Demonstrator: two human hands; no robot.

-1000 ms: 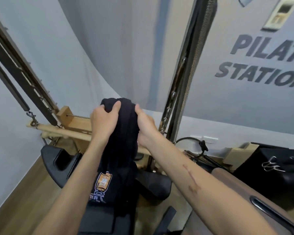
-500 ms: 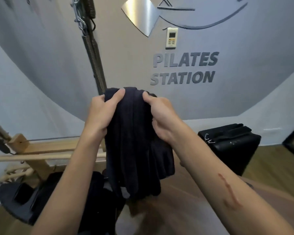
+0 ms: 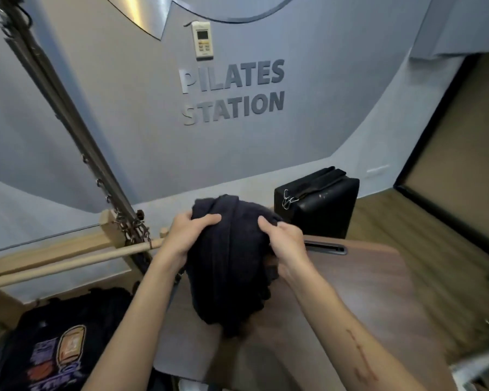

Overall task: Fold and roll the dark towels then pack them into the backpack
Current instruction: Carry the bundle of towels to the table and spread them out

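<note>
A dark bunched towel (image 3: 232, 258) hangs in folds between both hands, its lower end touching the brown table (image 3: 373, 292). My left hand (image 3: 185, 235) grips its upper left side, fingers curled over the top. My right hand (image 3: 284, 244) grips its upper right side. A dark backpack (image 3: 54, 351) with a colourful patch lies at the lower left, beside the table and partly behind my left forearm.
A black box-shaped case (image 3: 319, 204) stands behind the table by the grey wall. Wooden bars (image 3: 68, 255) and a slanted metal frame with springs and chains (image 3: 76, 131) fill the left. Wood floor shows at the right.
The view has swung right and down. Both hands have lowered the towel from chest height to the brown table, keeping the same grip.
</note>
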